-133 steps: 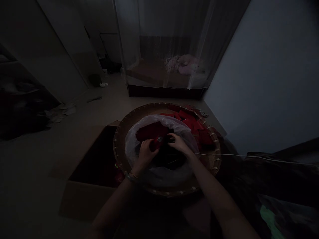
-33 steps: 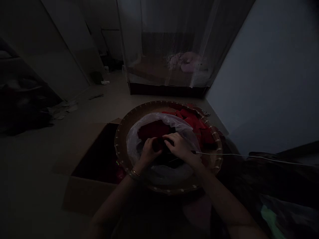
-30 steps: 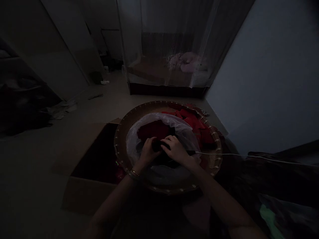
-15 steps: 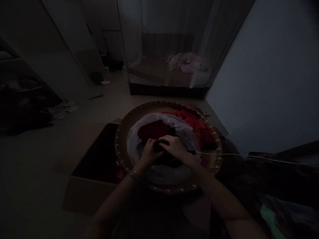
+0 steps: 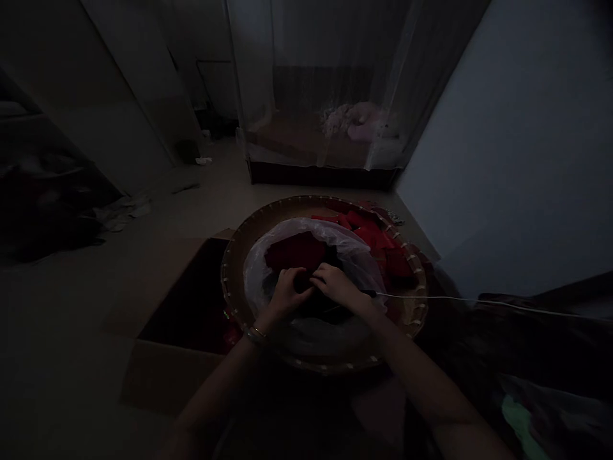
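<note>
My left hand (image 5: 288, 295), a bracelet at its wrist, curls its fingers and thumb round something dark that the dim light hides. Close beside it, my right hand (image 5: 334, 285) has its fingers bent and drawn together at the same dark spot; what they pinch cannot be made out. Both hands are over a translucent plastic bag (image 5: 261, 255) spread open inside a round woven tray (image 5: 230, 268). Dark red material (image 5: 294, 250) lies in the bag, just beyond my hands. A dark handle-like end (image 5: 368, 293) with a white cord (image 5: 431, 296) lies by my right wrist.
Bright red pieces (image 5: 366, 233) are heaped at the tray's far right. An open cardboard box (image 5: 167, 358) stands to the left. The cord runs off right over dark items. A curtained bed (image 5: 316, 147) and a pale wall (image 5: 517, 153) lie beyond.
My right fingers have drawn slightly right and down, and its hand looks flatter. My left hand stays nearly in place, its fingers a little more spread from the thumb.
</note>
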`<move>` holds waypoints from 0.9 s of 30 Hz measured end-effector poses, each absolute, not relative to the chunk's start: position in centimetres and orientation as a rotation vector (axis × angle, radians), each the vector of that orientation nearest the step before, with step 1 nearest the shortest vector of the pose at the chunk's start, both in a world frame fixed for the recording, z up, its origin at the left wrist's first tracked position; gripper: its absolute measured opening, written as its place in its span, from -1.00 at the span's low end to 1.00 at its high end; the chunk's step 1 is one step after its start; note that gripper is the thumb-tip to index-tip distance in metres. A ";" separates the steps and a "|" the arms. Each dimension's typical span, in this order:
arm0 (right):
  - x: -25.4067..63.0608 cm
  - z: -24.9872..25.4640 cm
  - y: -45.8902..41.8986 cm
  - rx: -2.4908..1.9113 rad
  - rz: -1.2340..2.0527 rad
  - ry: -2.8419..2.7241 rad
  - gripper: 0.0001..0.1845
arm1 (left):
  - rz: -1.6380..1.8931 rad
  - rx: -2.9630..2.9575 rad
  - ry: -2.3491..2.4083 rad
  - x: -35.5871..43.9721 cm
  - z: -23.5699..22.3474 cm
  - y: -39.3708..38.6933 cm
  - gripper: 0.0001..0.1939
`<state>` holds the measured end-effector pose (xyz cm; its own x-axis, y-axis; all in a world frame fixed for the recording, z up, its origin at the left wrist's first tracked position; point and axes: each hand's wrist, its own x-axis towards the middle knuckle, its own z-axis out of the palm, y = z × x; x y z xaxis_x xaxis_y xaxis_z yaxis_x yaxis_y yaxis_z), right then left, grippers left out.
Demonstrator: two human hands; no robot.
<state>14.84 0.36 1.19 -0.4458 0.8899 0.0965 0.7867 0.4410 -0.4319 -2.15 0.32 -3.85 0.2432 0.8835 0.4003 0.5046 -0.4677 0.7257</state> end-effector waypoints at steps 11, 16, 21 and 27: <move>16.9 3.4 0.4 -1.216 0.744 -2.268 -0.87 | 1.142 1.334 1.209 -1.3 -1.8 1.5 -0.77; 16.3 3.0 0.7 -1.308 0.899 -2.338 -0.76 | 1.158 1.212 1.184 -0.3 -0.9 0.7 -0.79; 16.8 3.4 0.6 -1.272 0.801 -2.320 -0.82 | 1.211 1.182 1.183 -0.1 -0.6 0.2 -0.79; 17.8 4.5 0.6 -1.350 0.705 -2.230 -0.80 | 1.273 1.166 1.221 0.0 -0.7 0.3 -0.82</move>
<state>17.83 0.57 4.47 -0.4287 0.8975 0.1037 0.6746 0.3944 -0.6241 0.04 0.30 -0.70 -0.0558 0.9984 0.0093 -0.0316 -0.0111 0.9994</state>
